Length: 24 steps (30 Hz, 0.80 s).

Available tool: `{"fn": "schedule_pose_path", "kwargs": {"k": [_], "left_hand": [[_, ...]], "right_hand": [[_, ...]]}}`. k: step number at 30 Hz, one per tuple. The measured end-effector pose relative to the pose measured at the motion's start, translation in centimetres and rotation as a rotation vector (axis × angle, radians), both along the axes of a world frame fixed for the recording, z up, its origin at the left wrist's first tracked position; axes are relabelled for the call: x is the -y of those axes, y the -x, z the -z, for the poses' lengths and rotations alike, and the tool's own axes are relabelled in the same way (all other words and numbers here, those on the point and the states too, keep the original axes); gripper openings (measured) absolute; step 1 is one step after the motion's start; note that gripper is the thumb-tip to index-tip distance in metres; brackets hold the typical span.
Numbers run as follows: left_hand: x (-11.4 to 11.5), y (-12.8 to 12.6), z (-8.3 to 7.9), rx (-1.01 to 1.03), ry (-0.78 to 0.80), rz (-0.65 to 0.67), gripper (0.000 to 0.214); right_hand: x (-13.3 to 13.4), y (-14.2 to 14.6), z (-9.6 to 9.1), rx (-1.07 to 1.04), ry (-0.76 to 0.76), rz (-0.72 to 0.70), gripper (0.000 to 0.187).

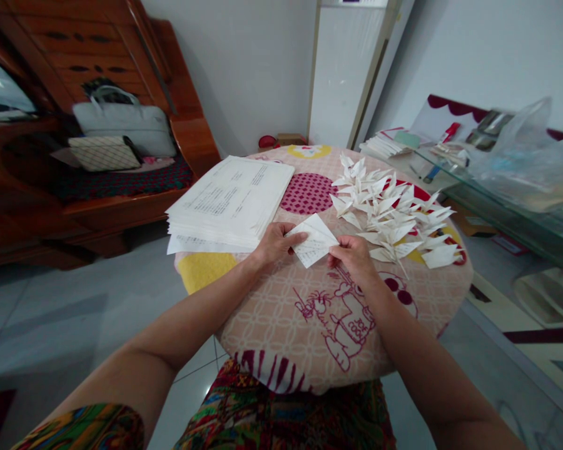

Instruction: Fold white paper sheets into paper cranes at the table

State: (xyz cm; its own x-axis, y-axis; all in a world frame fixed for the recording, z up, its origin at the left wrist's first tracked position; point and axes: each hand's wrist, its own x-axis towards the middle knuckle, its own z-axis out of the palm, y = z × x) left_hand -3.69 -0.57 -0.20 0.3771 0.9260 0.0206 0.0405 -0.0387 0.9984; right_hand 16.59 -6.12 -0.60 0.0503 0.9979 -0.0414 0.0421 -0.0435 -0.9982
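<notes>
Between my two hands is a folded square of white paper (313, 242), turned with its corners up and down and showing faint print and crease lines. My left hand (278, 242) pinches its left corner, thumb on top. At the opposite corner, my right hand (353, 255) grips the paper between thumb and fingers. Several folded paper cranes (385, 206) lie bunched on the right side of the round table. To the left rests a thick stack of printed paper sheets (234, 194).
A patterned cloth (281, 319) covers the round table. A wooden bench (182, 125) with a grey bag (124, 125) stands at the left. On the right, a glass-topped cabinet (497, 200) holds a clear plastic bag (530, 162) and papers (385, 144).
</notes>
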Motion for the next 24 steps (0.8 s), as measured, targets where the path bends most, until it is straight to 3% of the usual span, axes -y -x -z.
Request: {"fn": "schedule_pose_path", "kwargs": {"k": [9,20,24], "left_hand": [[-0.04,0.01,-0.08,-0.004,-0.012,-0.021,0.039],[-0.24,0.47,-0.07,-0.096,-0.038,0.167,0.041],[-0.10,0.30,-0.23,-0.035,-0.023,0.157,0.036]], "right_hand": [[-0.04,-0.03,-0.53,-0.122,-0.003,-0.015,0.032],[0.23,0.19,-0.44,-0.129,-0.014,0.025,0.025],[0.34,0.08,-0.46,-0.115,-0.003,0.012,0.027]]}}
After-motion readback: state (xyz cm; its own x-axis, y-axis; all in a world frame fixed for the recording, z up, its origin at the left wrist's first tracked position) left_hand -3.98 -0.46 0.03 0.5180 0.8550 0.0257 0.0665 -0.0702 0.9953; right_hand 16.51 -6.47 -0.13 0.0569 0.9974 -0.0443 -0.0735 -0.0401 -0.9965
